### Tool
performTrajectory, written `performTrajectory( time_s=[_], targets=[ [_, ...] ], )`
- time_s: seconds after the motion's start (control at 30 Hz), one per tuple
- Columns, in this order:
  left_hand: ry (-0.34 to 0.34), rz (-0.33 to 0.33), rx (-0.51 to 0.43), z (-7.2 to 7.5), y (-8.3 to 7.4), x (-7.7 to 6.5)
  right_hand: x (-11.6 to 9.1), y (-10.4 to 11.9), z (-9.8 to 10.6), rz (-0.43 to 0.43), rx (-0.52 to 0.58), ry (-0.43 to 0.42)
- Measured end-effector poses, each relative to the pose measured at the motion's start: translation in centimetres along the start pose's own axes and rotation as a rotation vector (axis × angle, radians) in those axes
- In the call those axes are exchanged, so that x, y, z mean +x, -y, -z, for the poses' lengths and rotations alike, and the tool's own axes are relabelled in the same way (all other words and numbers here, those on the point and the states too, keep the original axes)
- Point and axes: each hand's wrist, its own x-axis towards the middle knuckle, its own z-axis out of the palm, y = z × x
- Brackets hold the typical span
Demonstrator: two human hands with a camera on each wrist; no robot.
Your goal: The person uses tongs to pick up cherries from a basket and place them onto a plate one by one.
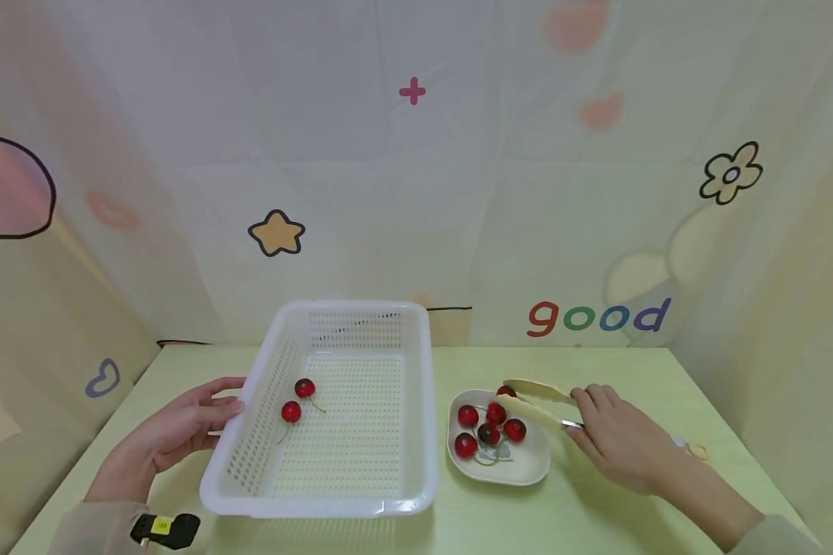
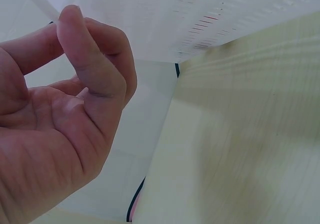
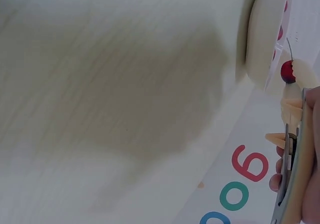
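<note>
My left hand [image 1: 180, 424] grips the left rim of a white plastic basket [image 1: 319, 506] with perforated walls. Thumb and fingers pinch that rim in the left wrist view. Two red cherries [image 1: 291, 412] with stems lie inside, toward the left. In my right hand [image 1: 621, 439] is a pair of cream-tipped tongs [image 1: 537, 414] with metal arms. A cherry [image 3: 287, 72] sits between the tong tips, over the far edge of a small white plate [image 1: 536, 465]. Several more cherries [image 1: 468, 416] lie on the plate, some with stems showing.
Basket and plate stand side by side on a pale green wood-grain table [image 1: 673, 370]. A patterned curtain [image 1: 389, 216] hangs behind and at both sides. The cream ring end [image 1: 699, 450] of the tongs shows beyond my right wrist.
</note>
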Motion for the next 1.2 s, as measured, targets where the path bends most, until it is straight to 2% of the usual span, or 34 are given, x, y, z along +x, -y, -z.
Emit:
performTrajectory(
  time_s=[0.27, 0.43, 0.77, 1.2],
  targets=[
    [0.003, -0.005, 0.001, 0.1, 0.2, -0.2, -0.5, 0.4, -0.6, 0.011, -0.071, 0.043],
    [0.009, -0.01, -0.002, 0.2, 0.2, -0.3, -0.6, 0.7, -0.5, -0.001, -0.074, 0.065],
    [0.013, -0.016, -0.004, 0.2, 0.2, -0.3, -0.3, 1.1, -0.3, -0.013, -0.062, 0.052],
    [0.011, -0.018, 0.006, 0.3, 0.3, 0.0, 1.3, 1.1, 0.5, 0.055, -0.062, -0.107]
  ],
)
